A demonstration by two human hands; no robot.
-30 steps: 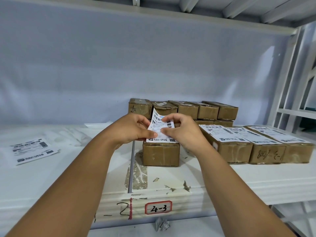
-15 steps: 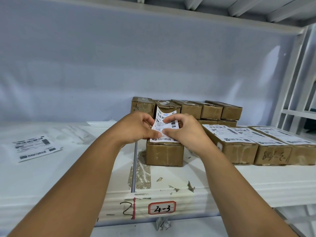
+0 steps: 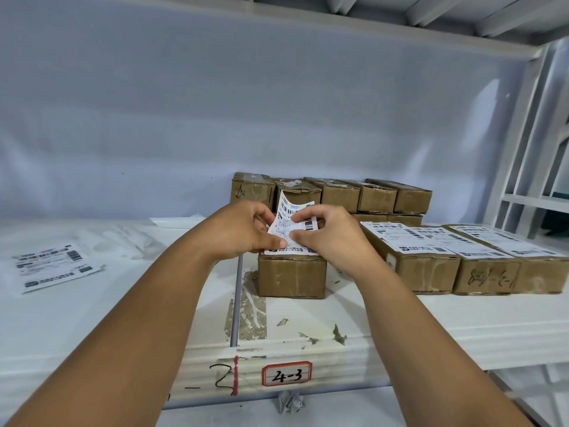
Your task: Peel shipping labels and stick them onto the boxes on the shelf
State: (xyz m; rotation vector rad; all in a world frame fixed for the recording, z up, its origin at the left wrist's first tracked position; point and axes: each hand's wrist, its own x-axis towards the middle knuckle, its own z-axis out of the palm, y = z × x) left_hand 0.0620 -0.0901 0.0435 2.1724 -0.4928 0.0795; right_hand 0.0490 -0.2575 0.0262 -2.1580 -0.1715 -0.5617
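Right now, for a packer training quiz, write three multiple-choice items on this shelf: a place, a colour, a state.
1. Where does the loose label sheet lie?
A) on the shelf, far left
B) on the back boxes
C) on the floor
2. What colour borders the 4-3 tag?
A) blue
B) red
C) green
3. How is the held label?
A) crumpled
B) flat on the shelf
C) lower end on the box, upper end lifted
Answers: A, it lies far left; B, red outline; C, left hand and right hand pinch its raised end.
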